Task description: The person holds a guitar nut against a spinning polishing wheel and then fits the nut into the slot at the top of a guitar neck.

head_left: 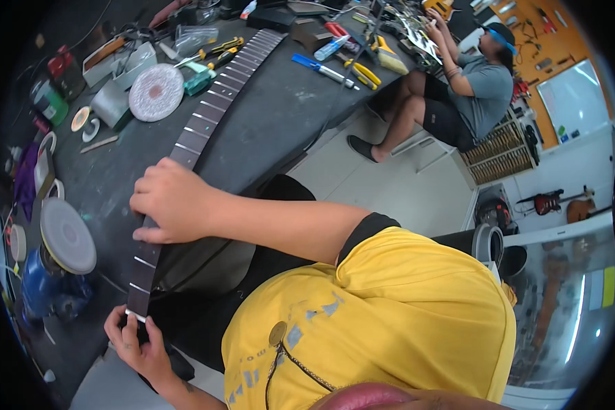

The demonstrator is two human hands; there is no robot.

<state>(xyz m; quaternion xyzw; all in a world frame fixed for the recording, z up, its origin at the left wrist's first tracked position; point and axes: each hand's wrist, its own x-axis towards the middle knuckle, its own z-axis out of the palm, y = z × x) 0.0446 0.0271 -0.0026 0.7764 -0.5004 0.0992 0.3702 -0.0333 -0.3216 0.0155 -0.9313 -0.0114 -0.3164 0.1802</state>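
Observation:
A long dark guitar neck [213,109] with metal frets lies slantwise along the workbench edge, from the far side down toward me. My right hand [174,205] is closed over its middle, fingers on the far edge and thumb nearer me. At the near end, my left hand [143,352] pinches a small white nut [135,315] between thumb and fingers, against the end of the fretboard. What lies beyond the nut is hidden by that hand.
On the dark bench [260,130] are a silvery disc [156,93], a blue device with a grey round plate [68,236], screwdrivers [224,53], yellow pliers [365,74] and a brush [389,58]. At the far right sits a co-worker [482,89], hands on other parts.

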